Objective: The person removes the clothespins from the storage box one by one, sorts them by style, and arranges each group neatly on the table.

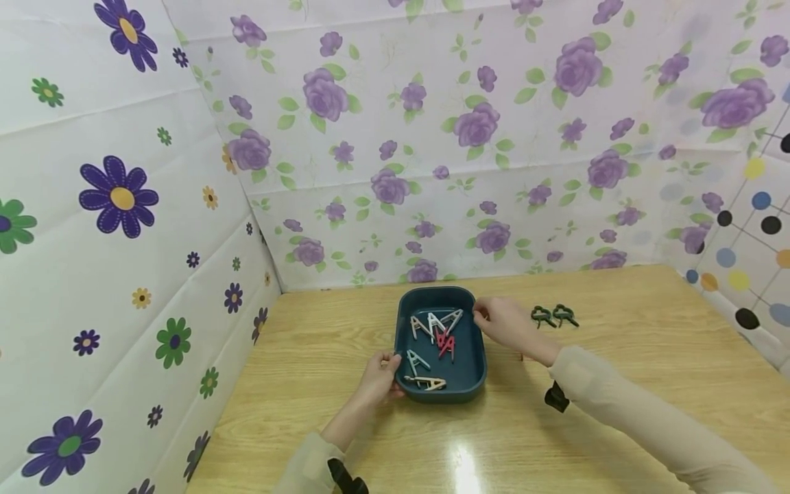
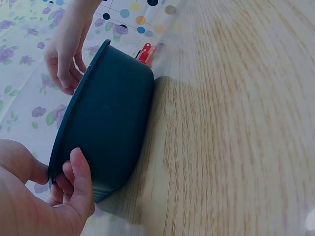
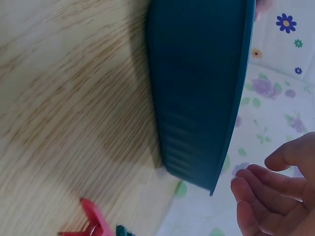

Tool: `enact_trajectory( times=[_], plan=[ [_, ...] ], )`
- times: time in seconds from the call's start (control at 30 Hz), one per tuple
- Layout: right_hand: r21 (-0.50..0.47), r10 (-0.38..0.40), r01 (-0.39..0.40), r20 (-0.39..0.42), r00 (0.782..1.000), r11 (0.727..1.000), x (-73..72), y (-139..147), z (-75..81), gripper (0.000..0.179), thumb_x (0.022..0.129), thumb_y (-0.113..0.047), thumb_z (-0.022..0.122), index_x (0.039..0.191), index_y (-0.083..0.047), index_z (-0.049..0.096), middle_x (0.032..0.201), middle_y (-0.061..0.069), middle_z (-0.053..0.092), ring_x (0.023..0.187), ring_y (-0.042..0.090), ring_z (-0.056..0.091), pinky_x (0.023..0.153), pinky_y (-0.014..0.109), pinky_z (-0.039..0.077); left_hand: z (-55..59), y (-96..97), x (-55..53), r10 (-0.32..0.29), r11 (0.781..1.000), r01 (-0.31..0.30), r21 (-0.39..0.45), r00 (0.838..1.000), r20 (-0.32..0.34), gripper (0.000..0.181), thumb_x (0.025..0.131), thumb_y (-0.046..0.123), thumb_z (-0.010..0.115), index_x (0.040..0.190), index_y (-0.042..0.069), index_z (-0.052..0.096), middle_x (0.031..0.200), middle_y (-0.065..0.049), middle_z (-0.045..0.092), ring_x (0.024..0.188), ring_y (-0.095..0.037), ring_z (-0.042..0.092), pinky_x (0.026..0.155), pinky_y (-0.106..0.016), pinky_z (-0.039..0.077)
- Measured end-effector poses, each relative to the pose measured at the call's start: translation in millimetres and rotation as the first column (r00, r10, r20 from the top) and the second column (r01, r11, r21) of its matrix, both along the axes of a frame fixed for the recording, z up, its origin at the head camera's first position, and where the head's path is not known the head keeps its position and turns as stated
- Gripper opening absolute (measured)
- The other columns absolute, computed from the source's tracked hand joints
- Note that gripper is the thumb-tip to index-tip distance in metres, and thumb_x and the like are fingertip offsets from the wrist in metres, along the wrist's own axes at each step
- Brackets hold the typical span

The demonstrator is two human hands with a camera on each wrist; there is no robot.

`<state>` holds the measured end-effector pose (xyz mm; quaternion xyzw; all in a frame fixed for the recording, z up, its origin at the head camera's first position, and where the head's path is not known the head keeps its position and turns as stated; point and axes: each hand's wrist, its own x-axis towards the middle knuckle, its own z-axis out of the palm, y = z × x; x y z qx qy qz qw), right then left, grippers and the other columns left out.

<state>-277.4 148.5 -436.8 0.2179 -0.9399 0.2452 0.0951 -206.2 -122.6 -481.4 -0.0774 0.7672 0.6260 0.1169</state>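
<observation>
A dark teal plastic bin stands on the table with several spring clips inside. Among them are a white clip, a red clip, a light blue clip and a beige clip. My left hand pinches the bin's rim at its near left corner, thumb on top and fingers beneath. Over the right rim hovers my right hand; in the right wrist view its fingers are loosely bent with nothing between them.
Two dark green clips lie on the wooden table right of the bin. A red clip lies near them, mostly behind the right forearm in the head view. Flowered sheets wall the table at the back and sides.
</observation>
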Motion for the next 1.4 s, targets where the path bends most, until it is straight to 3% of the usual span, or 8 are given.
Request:
enact_trajectory(
  times=[0.13,0.27,0.5,0.7,0.87,0.97,1.17,1.4],
  plan=[
    [0.025,0.039,-0.039,0.0,0.999,0.999,-2.0,-12.0,-1.2,0.013,0.093,-0.014,0.059,0.098,-0.007,0.07,0.079,0.003,0.067,0.06,0.008,0.053,0.054,0.025,0.046,0.7,-0.6,0.3,0.003,1.0,-0.003,0.005,1.0,0.001,0.025,0.104,0.024,0.043,0.117,0.002,0.046,0.079,-0.004,0.055,0.056,-0.009,0.05,0.051,-0.023,0.053],
    [0.076,0.08,-0.084,0.055,0.995,0.994,-3.2,-24.1,-5.1,0.014,0.093,-0.014,0.059,0.099,-0.006,0.069,0.075,0.001,0.063,0.057,0.009,0.048,0.051,0.024,0.041,0.8,-1.0,0.4,-0.001,1.0,0.001,0.007,1.0,-0.003,0.025,0.104,0.023,0.043,0.117,0.002,0.046,0.078,-0.003,0.055,0.056,-0.009,0.05,0.051,-0.022,0.053],
    [0.127,0.205,-0.221,0.125,0.971,0.967,-0.7,-38.2,-13.1,0.015,0.092,-0.011,0.061,0.103,-0.003,0.068,0.083,0.002,0.066,0.065,0.006,0.054,0.058,0.025,0.047,1.6,-0.2,0.8,-0.007,1.0,0.007,-0.004,1.0,0.002,0.025,0.104,0.023,0.043,0.117,0.002,0.046,0.079,-0.004,0.055,0.056,-0.009,0.05,0.052,-0.022,0.053],
    [0.183,0.166,-0.21,0.231,0.959,0.96,0.7,-51.1,-16.9,0.013,0.092,-0.013,0.061,0.102,-0.008,0.067,0.075,-0.002,0.062,0.057,0.007,0.052,0.051,0.024,0.043,1.5,-0.4,0.2,-0.004,1.0,0.004,0.001,1.0,0.005,0.025,0.104,0.023,0.043,0.117,0.002,0.046,0.079,-0.005,0.055,0.056,-0.009,0.051,0.052,-0.022,0.054],
    [0.291,0.151,-0.254,0.332,0.931,0.922,0.2,-60.5,-21.1,0.015,0.093,-0.017,0.061,0.106,-0.014,0.067,0.084,0.0,0.065,0.068,0.011,0.055,0.06,0.029,0.049,0.4,-1.2,-0.3,-0.005,1.0,0.005,0.001,1.0,0.003,0.025,0.104,0.022,0.043,0.117,0.002,0.046,0.078,-0.004,0.055,0.057,-0.009,0.051,0.053,-0.023,0.054],
    [0.34,0.151,-0.267,0.332,0.931,0.902,1.3,-63.6,-25.1,0.012,0.093,-0.019,0.061,0.103,-0.017,0.067,0.088,0.0,0.067,0.071,0.012,0.056,0.065,0.032,0.051,-1.0,-1.5,-1.0,-0.007,1.0,0.007,-0.003,1.0,0.009,0.024,0.104,0.023,0.043,0.117,0.002,0.046,0.078,-0.004,0.055,0.057,-0.009,0.051,0.053,-0.022,0.054],
    [0.373,0.156,-0.267,0.302,0.941,0.888,4.3,-64.8,-28.4,0.002,0.091,-0.022,0.067,0.092,-0.02,0.067,0.077,-0.004,0.062,0.065,0.012,0.052,0.058,0.03,0.045,-2.7,-1.7,-2.0,-0.001,1.0,0.002,-0.01,1.0,0.015,0.025,0.104,0.023,0.043,0.119,0.002,0.046,0.079,-0.004,0.054,0.059,-0.01,0.051,0.054,-0.022,0.054],
    [0.41,0.179,-0.275,0.258,0.949,0.869,5.6,-63.8,-30.5,0.018,0.084,-0.009,0.071,0.078,-0.019,0.057,0.067,-0.005,0.05,0.061,0.012,0.047,0.054,0.026,0.038,-2.2,-1.2,-1.9,0.008,1.0,-0.008,-0.01,1.0,0.021,0.027,0.104,0.024,0.043,0.119,0.002,0.046,0.082,-0.005,0.056,0.059,-0.01,0.051,0.054,-0.023,0.054]
  ],
)
